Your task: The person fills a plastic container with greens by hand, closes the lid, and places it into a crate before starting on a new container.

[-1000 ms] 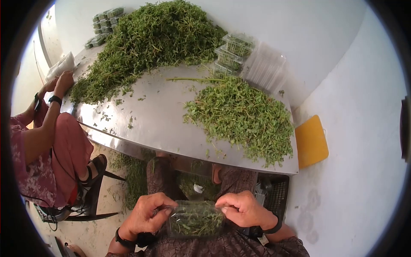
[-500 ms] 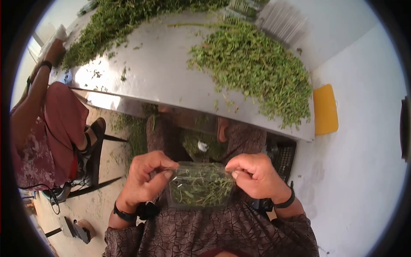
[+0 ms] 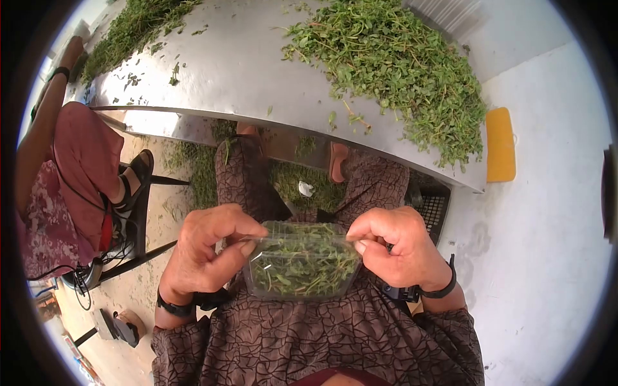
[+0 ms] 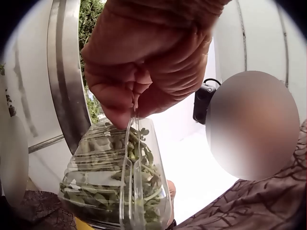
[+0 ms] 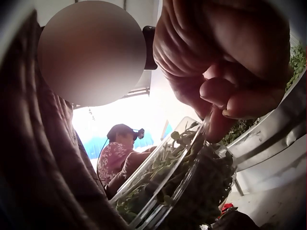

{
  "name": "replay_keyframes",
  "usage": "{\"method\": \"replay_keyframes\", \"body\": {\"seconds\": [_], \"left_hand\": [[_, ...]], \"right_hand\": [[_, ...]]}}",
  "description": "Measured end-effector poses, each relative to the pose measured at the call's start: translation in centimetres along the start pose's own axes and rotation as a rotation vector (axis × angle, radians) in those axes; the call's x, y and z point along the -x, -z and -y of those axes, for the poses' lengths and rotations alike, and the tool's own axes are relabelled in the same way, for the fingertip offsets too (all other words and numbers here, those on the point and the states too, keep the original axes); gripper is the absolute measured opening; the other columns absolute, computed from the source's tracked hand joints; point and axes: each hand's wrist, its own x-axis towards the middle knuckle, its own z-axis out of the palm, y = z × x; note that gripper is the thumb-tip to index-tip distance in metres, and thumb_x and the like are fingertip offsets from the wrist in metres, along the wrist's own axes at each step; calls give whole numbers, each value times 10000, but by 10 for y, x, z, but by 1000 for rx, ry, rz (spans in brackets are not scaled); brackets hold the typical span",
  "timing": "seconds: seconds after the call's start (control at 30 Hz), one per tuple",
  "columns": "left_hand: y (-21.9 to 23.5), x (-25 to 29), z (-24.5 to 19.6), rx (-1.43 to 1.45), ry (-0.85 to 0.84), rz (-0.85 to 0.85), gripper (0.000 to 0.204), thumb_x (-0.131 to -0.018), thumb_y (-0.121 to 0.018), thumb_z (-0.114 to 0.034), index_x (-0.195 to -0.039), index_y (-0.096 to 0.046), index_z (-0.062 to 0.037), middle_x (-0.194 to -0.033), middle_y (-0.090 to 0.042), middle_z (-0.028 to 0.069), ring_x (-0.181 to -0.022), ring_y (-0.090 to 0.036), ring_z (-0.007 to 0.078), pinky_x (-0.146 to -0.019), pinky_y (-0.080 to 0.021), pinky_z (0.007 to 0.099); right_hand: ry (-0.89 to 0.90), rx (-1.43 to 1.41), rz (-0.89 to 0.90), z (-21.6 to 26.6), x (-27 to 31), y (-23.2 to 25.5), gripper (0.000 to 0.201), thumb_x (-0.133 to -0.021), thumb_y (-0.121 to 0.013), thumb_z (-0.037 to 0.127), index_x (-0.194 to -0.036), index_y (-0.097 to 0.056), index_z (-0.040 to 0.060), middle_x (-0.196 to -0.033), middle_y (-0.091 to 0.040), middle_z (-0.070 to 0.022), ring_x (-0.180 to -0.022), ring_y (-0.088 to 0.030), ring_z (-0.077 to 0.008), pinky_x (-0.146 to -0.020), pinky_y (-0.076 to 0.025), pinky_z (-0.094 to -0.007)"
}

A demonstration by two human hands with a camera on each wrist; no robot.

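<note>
A clear plastic clamshell box (image 3: 306, 273) packed with leafy green sprigs hangs level above the lap. My left hand (image 3: 209, 251) pinches its left far corner between thumb and bent forefinger. At the opposite corner, my right hand (image 3: 400, 246) grips the rim in the same way. From the left wrist, the hand (image 4: 148, 57) squeezes the lid and base rims together, and the ribbed side of the box (image 4: 103, 158) shows. The right wrist view has the thumb and fingers of that hand (image 5: 225, 62) on the rim of the box (image 5: 184, 167), with stems pressed against its wall.
A metal table (image 3: 244, 71) stands in front, bearing a loose heap of greens (image 3: 399, 71) at right and a larger pile (image 3: 129, 38) at left. Another person (image 3: 77, 167) sits at the left. A black crate (image 3: 432, 209) and a yellow board (image 3: 501, 145) are at the right.
The head view has tilted down, so the table and heaps sit higher in it. Both hands keep pinching the clamshell box, which appears larger and nearer to the body now.
</note>
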Motion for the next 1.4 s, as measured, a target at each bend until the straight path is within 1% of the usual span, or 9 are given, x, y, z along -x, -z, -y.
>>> {"method": "replay_keyframes", "body": {"seconds": [0.17,0.37,0.47,0.53,0.63,0.73,1.07,1.23,1.4], "left_hand": [[-8,0,2,43,51,-65,205,-625,-530,46,-798,-632,2,-615,-515,38,-522,-476,124,-497,-332,261],[-7,-4,9,-73,-36,-80,200,-682,-533,76,-830,-624,-22,-627,-526,45,-530,-495,128,-497,-374,252],[-8,-5,11,-8,54,-52,179,-716,-535,55,-857,-627,-8,-676,-537,40,-574,-501,113,-526,-381,241],[-9,-4,12,236,242,-67,183,-752,-531,29,-903,-633,10,-738,-550,35,-633,-505,96,-560,-386,234],[-9,-4,14,336,251,-61,204,-778,-508,-2,-941,-629,18,-803,-575,23,-673,-503,73,-588,-376,232],[-6,-4,15,291,245,-15,219,-768,-502,7,-938,-638,20,-781,-567,26,-659,-497,76,-579,-370,229],[-9,-8,14,201,155,-36,243,-693,-509,36,-873,-671,17,-704,-536,27,-596,-452,80,-535,-320,232],[-11,-8,15,136,180,-43,209,-728,-523,26,-874,-671,7,-701,-555,37,-604,-485,92,-540,-363,237],[-18,-12,16,276,216,-92,205,-779,-529,-6,-938,-658,11,-767,-560,20,-673,-483,76,-612,-370,225]], "right_hand": [[-10,46,-28,-1,0,-3,144,-667,-571,-47,-781,-543,37,-532,-487,-49,-430,-492,-151,-440,-391,-252],[-33,23,-56,-10,1,-6,140,-671,-571,-50,-780,-547,34,-517,-462,-42,-416,-458,-135,-431,-373,-248],[-101,-26,-41,-11,1,-4,132,-706,-554,-61,-804,-559,28,-545,-491,-23,-466,-472,-80,-449,-376,-235],[-136,-127,-41,-11,0,-3,142,-752,-530,-63,-860,-587,8,-599,-538,-10,-537,-488,-41,-474,-382,-222],[-175,-138,-49,-10,0,-1,178,-777,-511,-62,-922,-602,-15,-648,-571,-12,-567,-496,-40,-493,-388,-216],[-180,-161,-18,-14,2,0,209,-780,-513,-61,-966,-601,-29,-654,-579,-21,-564,-498,-42,-493,-387,-214],[-204,-149,-35,-16,4,-3,138,-742,-503,-73,-844,-572,-11,-552,-468,31,-501,-408,-28,-461,-334,-210],[-118,-57,-58,-22,4,-7,137,-722,-509,-77,-820,-571,-5,-522,-427,31,-488,-382,-17,-440,-307,-218],[-187,-155,-75,-20,3,-5,142,-743,-494,-89,-832,-580,-19,-548,-453,43,-501,-379,-13,-453,-306,-210]]}}
